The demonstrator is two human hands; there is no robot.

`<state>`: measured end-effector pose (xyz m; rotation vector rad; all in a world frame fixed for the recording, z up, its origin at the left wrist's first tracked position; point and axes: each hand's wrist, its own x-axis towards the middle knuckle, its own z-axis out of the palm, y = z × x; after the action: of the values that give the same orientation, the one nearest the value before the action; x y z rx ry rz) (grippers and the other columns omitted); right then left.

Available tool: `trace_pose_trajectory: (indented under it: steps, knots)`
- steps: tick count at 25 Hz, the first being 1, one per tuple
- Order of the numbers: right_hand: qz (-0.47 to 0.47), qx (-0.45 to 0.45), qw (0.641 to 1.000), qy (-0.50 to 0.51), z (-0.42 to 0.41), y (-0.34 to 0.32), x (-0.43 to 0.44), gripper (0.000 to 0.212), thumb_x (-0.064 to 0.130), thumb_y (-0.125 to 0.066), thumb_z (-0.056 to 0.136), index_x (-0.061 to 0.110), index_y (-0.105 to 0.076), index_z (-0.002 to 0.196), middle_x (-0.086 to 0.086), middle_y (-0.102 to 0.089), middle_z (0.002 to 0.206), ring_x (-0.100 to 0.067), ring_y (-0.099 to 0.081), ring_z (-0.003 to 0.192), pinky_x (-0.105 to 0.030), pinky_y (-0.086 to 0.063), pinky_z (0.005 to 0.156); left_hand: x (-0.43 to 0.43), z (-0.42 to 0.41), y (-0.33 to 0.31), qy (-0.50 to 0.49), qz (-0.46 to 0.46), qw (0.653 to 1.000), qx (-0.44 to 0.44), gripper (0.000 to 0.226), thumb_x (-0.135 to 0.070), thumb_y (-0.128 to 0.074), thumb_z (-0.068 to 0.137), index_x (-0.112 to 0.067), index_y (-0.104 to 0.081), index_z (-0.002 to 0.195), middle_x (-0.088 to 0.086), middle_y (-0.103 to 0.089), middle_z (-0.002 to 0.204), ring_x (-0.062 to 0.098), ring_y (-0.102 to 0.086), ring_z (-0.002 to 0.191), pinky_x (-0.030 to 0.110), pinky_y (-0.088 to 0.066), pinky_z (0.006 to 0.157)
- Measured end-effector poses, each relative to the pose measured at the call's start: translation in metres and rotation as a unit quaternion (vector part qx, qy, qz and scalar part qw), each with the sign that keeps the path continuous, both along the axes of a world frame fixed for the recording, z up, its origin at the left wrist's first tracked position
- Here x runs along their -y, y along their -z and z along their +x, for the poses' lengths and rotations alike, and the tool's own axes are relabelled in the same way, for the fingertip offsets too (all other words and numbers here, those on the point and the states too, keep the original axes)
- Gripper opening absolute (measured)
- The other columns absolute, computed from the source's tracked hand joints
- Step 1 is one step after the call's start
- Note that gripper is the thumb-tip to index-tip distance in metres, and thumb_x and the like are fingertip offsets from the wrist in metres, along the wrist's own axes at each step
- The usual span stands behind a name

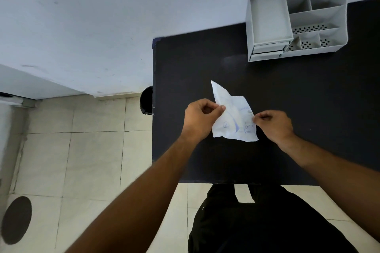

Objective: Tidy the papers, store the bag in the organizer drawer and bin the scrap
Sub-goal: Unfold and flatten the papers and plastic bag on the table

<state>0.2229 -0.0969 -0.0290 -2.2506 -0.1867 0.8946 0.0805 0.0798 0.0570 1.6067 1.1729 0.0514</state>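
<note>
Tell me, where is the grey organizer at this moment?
In the head view, the grey organizer stands at the far right of the black table, against the wall, well beyond both hands and the paper.

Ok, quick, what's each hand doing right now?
Left hand: closed, pinching the left edge of the crumpled paper.
Right hand: closed, pinching its right edge.
</note>
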Motion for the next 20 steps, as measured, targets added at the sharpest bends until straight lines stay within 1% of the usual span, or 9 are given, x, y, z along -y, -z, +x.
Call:
trace_pose_trajectory:
  steps: [2, 3, 6, 9, 12, 15, 16, 18, 20]
  knots:
    - [0.004, -0.009, 1.000, -0.001, -0.001, -0.002, 0.001, 0.005, 0.026, -0.073, 0.085, 0.022, -0.076, 0.087, 0.008, -0.074, 0.087, -0.013, -0.069, 0.087, -0.033, -0.055, 0.085, 0.003, 0.000, -0.006, -0.006, 0.026, 0.999, -0.036, 0.014, -0.026, -0.078, 0.088, -0.017, -0.071, 0.081, -0.004, -0.073, 0.083, 0.013, -0.072, 0.080, 0.022, -0.058, 0.065]
    - [0.003, -0.013, 1.000, -0.005, 0.000, -0.003, 0.000, 0.006, 0.025, -0.071, 0.085, 0.022, -0.075, 0.087, 0.007, -0.074, 0.088, -0.014, -0.068, 0.087, -0.033, -0.055, 0.084, 0.005, 0.001, -0.010, 0.000, 0.034, 0.999, -0.035, 0.013, -0.026, -0.077, 0.088, -0.018, -0.071, 0.081, -0.006, -0.073, 0.081, 0.009, -0.071, 0.078, 0.021, -0.056, 0.064]
    - [-0.003, -0.028, 0.999, -0.021, -0.004, -0.005, -0.004, 0.006, 0.026, -0.069, 0.086, 0.021, -0.073, 0.086, 0.005, -0.072, 0.087, -0.016, -0.067, 0.087, -0.036, -0.055, 0.083, 0.012, 0.007, -0.024, 0.069, 0.037, 0.997, 0.012, 0.011, -0.026, -0.076, 0.088, -0.017, -0.073, 0.083, -0.008, -0.071, 0.077, 0.001, -0.065, 0.069, 0.013, -0.050, 0.060]
    - [0.000, -0.041, 0.999, -0.030, -0.009, -0.004, -0.009, 0.005, 0.025, -0.068, 0.085, 0.021, -0.072, 0.084, 0.005, -0.073, 0.087, -0.016, -0.068, 0.086, -0.035, -0.055, 0.082, 0.006, 0.007, -0.030, 0.055, 0.049, 0.997, -0.021, 0.011, -0.026, -0.074, 0.088, -0.020, -0.069, 0.080, -0.007, -0.070, 0.079, 0.008, -0.068, 0.076, 0.020, -0.053, 0.063]
    - [0.009, -0.055, 0.998, -0.039, -0.012, -0.004, -0.013, 0.004, 0.025, -0.069, 0.085, 0.022, -0.072, 0.085, 0.006, -0.073, 0.087, -0.015, -0.068, 0.086, -0.035, -0.055, 0.083, 0.005, 0.005, -0.033, 0.094, 0.060, 0.994, -0.011, 0.008, -0.023, -0.074, 0.086, -0.020, -0.068, 0.081, -0.006, -0.072, 0.083, 0.010, -0.070, 0.079, 0.018, -0.057, 0.066]
    - [0.017, -0.048, 0.997, -0.066, -0.012, -0.002, -0.014, 0.003, 0.024, -0.069, 0.085, 0.024, -0.072, 0.084, 0.007, -0.074, 0.087, -0.014, -0.069, 0.087, -0.034, -0.054, 0.082, 0.001, 0.001, -0.032, 0.053, 0.026, 0.997, -0.051, 0.008, -0.022, -0.073, 0.085, -0.016, -0.069, 0.083, -0.003, -0.074, 0.086, 0.014, -0.073, 0.084, 0.028, -0.062, 0.071]
    - [0.016, -0.043, 0.996, -0.071, -0.012, -0.002, -0.013, 0.003, 0.024, -0.069, 0.084, 0.024, -0.073, 0.084, 0.008, -0.074, 0.088, -0.013, -0.069, 0.087, -0.034, -0.055, 0.084, -0.001, 0.002, -0.032, 0.054, 0.013, 0.997, -0.056, 0.009, -0.023, -0.074, 0.085, -0.015, -0.070, 0.083, -0.003, -0.074, 0.086, 0.015, -0.073, 0.085, 0.029, -0.061, 0.072]
    - [0.018, -0.047, 0.996, -0.075, -0.012, 0.000, -0.012, 0.002, 0.024, -0.071, 0.086, 0.023, -0.073, 0.086, 0.007, -0.074, 0.090, -0.013, -0.068, 0.088, -0.035, -0.055, 0.086, 0.001, 0.005, -0.036, 0.095, -0.002, 0.995, -0.016, 0.010, -0.021, -0.077, 0.086, -0.015, -0.071, 0.080, -0.007, -0.074, 0.081, 0.006, -0.072, 0.081, 0.020, -0.059, 0.071]
    - [0.033, -0.067, 0.996, -0.056, -0.011, 0.001, -0.011, 0.003, 0.024, -0.071, 0.088, 0.022, -0.073, 0.087, 0.004, -0.074, 0.087, -0.015, -0.069, 0.084, -0.038, -0.056, 0.085, 0.002, 0.008, -0.039, 0.090, -0.013, 0.996, 0.010, 0.011, -0.018, -0.077, 0.086, -0.013, -0.070, 0.079, -0.010, -0.072, 0.077, 0.004, -0.069, 0.075, 0.015, -0.056, 0.067]
